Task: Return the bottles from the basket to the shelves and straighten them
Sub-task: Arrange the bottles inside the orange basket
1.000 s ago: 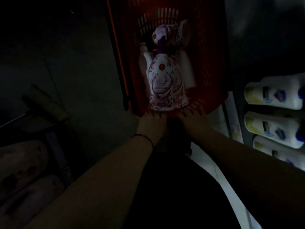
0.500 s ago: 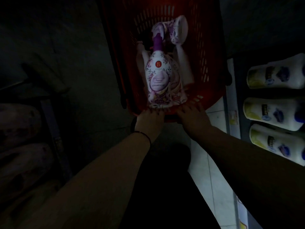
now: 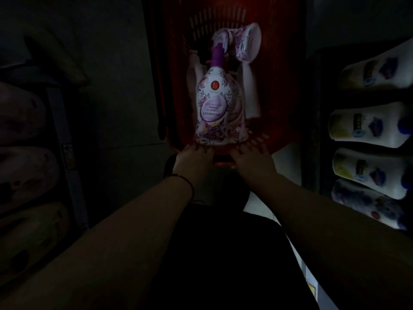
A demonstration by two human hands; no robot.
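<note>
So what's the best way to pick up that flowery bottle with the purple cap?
Probably round the wide lower body of the flowery bottle, coming from the near end, where both hands already are. It lies on top of the others in the basket, base toward the person; the purple neck looks too thin.

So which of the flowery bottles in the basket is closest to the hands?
The purple-capped floral bottle, label up: its base nearly meets the left hand. The other floral bottle lies at the red basket's far end.

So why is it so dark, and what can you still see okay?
Head view: very dim all over; the flowery bottle in the red basket catches the most light, the shelf bottles on the right glow pale and look stretched by the wide lens, and the left side is nearly black.
</note>
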